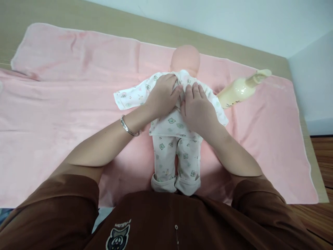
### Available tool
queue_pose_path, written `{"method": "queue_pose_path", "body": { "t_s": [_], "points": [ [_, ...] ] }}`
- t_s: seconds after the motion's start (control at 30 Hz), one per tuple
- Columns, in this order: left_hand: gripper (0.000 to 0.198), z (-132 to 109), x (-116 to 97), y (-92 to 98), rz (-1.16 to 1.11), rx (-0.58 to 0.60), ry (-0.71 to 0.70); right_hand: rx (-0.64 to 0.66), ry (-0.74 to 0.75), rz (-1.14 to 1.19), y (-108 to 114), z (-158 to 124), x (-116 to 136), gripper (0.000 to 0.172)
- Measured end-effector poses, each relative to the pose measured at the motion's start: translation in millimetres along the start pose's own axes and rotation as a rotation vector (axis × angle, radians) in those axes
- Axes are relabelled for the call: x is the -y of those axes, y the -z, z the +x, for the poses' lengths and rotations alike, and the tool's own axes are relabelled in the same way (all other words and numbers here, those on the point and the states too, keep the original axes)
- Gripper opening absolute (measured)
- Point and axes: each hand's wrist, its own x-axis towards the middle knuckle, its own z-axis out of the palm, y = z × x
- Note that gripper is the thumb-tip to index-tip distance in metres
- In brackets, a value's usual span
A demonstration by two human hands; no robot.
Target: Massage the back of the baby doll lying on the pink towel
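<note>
A baby doll [186,57] lies on a pink cloth, its smooth head pointing away from me and no face showing. It wears a white shirt [171,123] with small animal prints and matching trousers [165,156], the cuffs turned up. My left hand [163,95] rests on the upper left of the shirt, fingers laid over the fabric and thumb apart near the middle. Beside it, my right hand [199,109] lies flat on the shirt's right side, fingers stretched toward the collar. A crease in the shirt runs between both hands. One sleeve [130,97] extends out to the left.
The pink cloth [78,104] covers most of the wooden table [125,26]. A pale yellow pump bottle [240,90] is close to the doll's right-hand sleeve. Behind the table rises a white wall [234,24]. Wooden flooring [322,159] shows at the right.
</note>
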Motion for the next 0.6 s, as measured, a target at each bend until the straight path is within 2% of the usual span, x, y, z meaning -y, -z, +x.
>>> {"method": "queue_pose_path", "body": {
  "t_s": [0.07, 0.17, 0.4, 0.5, 0.6],
  "points": [
    [0.054, 1.0, 6.0, -6.0, 0.013, -0.019, 0.004, 0.026, -0.013, 0.007, 2.2, 0.7, 1.7, 0.067],
    [0.051, -3.4, 5.9, -10.8, 0.046, -0.020, 0.008, 0.079, -0.040, 0.067, 4.2, 12.6, -8.4, 0.067],
    [0.048, -21.7, -20.6, -1.2, 0.100, 0.047, 0.027, 0.010, -0.094, 0.138, -11.4, 46.6, -42.0, 0.060],
    [0.045, -16.9, -17.4, 0.6, 0.063, 0.066, 0.060, -0.009, -0.073, 0.106, -15.8, 43.4, -40.2, 0.065],
    [0.046, -5.1, -6.0, 0.0, -0.004, 0.085, 0.090, 0.009, -0.060, 0.081, -12.4, 31.2, -26.8, 0.069]
  ]
}}
